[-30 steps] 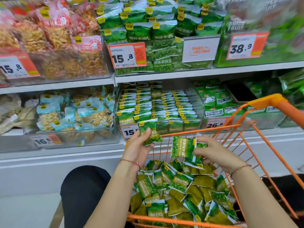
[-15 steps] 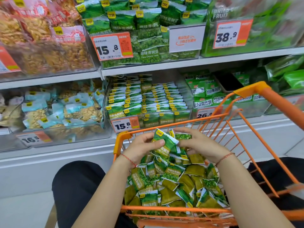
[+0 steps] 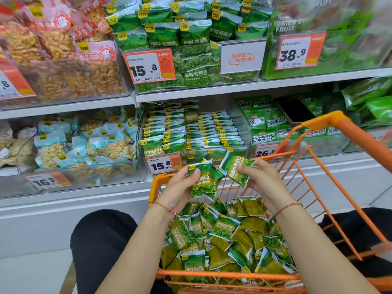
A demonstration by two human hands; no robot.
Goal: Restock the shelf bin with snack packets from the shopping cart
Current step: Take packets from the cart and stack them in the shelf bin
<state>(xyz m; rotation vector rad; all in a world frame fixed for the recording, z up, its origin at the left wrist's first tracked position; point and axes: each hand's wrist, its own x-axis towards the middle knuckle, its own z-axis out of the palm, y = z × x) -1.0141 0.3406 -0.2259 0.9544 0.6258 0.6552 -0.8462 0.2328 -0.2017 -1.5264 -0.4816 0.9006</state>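
Green garlic-pea snack packets: left hand (image 3: 180, 187) grips a small stack of packets (image 3: 202, 181) at frame centre, thumb on the front face, fingers curled behind. How many are in the stack I cannot tell. Right hand (image 3: 262, 183) pinches 1 tilted packet (image 3: 237, 168) just right of that stack, thumb and fingertips on its lower edge. The 2 hands are close but not touching; held packets nearly meet. Both sit above the front rim of the orange shopping cart (image 3: 318, 124), which fills lower centre and right of frame.

Loose pile of packets (image 3: 222, 240) of the same kind covers the cart floor, jumbled, some face up, some back up.

Target shelf bin (image 3: 247, 126), clear plastic, sits centre frame on the lower shelf, directly behind the hands. It holds tidy upright rows of the same packets. Price tag 15.8 (image 3: 164, 165) on its front, just left of the left hand.

Red string bracelet on each wrist. A knee in black trousers (image 3: 101, 247) at lower left.

Neighbours: bin of pale-blue nut packs (image 3: 84, 145) at left, tag 16.5; green mixed-snack bin (image 3: 275, 128) at right with a dark phone (image 3: 293, 110) lying on top. Upper shelf: original-taste pea bin (image 3: 191, 49) with tag 15.8, orange-red snack bags (image 3: 63, 49) at upper left, tag 38.9 (image 3: 300, 50) at upper right.
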